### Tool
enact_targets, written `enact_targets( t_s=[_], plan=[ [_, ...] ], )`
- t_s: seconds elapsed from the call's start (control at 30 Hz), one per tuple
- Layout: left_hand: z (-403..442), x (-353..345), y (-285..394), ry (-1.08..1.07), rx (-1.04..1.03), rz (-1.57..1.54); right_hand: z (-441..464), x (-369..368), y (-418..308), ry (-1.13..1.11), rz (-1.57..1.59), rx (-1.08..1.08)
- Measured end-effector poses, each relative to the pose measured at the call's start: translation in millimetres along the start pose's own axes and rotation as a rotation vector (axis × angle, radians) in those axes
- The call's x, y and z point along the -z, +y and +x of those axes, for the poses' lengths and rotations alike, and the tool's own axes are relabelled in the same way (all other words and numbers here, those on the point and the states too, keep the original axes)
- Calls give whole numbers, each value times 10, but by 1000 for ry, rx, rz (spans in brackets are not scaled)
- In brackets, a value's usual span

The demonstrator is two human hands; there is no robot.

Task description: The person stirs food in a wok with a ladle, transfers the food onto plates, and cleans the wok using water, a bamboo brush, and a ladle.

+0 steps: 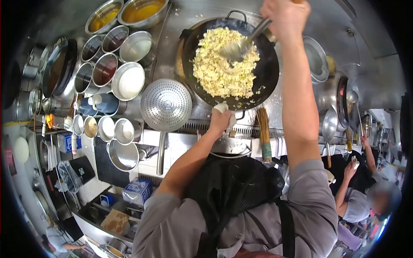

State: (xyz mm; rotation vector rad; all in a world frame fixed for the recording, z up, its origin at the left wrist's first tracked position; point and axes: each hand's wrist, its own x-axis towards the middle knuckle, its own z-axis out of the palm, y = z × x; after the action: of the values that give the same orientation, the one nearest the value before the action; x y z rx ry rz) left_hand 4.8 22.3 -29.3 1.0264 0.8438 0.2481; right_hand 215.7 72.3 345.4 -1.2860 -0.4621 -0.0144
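A large black wok [271, 71] holds a heap of yellow and white fried rice [215, 73] with green bits. My right hand [286, 17], at the top, is closed round the handle of a metal ladle [234, 50], whose bowl rests in the rice. At the wok's near edge my left hand [221, 120] grips a white cloth [231, 120] against the rim, beside the lower loop handle. Some grains stick to the wok's side near the cloth.
A perforated strainer [166, 105] lies left of the wok, near several metal pots of sauces and seasonings [129, 81]. A straw brush [263, 129] stands right of my left hand. Another person [357, 202] works at the right; a pot lid [315, 60] lies nearer.
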Motion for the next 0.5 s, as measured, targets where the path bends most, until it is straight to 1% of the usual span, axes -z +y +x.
enact_targets(
  t_s=[0.03,0.07,0.1,0.13,0.17,0.2,0.23,0.27,0.33,0.37,0.4,0.47,0.5],
  plan=[
    [7,49,0,-105,55,22,-73,51,215,2,2,-13],
    [-29,51,147,-215,99,42,-172,145,591,-69,-10,-51],
    [-15,32,73,-142,118,21,-255,237,932,-136,-21,-82],
    [17,1,10,-148,102,26,-247,267,1051,-207,-32,-103],
    [14,-53,65,-74,84,34,-184,219,939,-212,-24,-84],
    [-27,-49,86,4,80,50,-171,211,842,-263,-135,-83],
    [-66,-30,106,-31,129,30,-169,230,742,-303,-245,-85],
    [-13,-21,72,-37,116,42,-133,225,587,-292,-236,-73],
    [91,-19,-123,11,174,-132,-119,241,202,-145,-226,79],
    [-14,-22,117,-16,285,-219,-227,85,-27,92,-123,117],
    [-22,-18,251,-14,282,-215,-77,321,173,-23,106,229],
    [-62,7,341,-211,430,-266,-96,481,842,-31,164,174],
    [9,61,223,-314,305,-283,-186,510,1154,-60,33,92]
  ],
)
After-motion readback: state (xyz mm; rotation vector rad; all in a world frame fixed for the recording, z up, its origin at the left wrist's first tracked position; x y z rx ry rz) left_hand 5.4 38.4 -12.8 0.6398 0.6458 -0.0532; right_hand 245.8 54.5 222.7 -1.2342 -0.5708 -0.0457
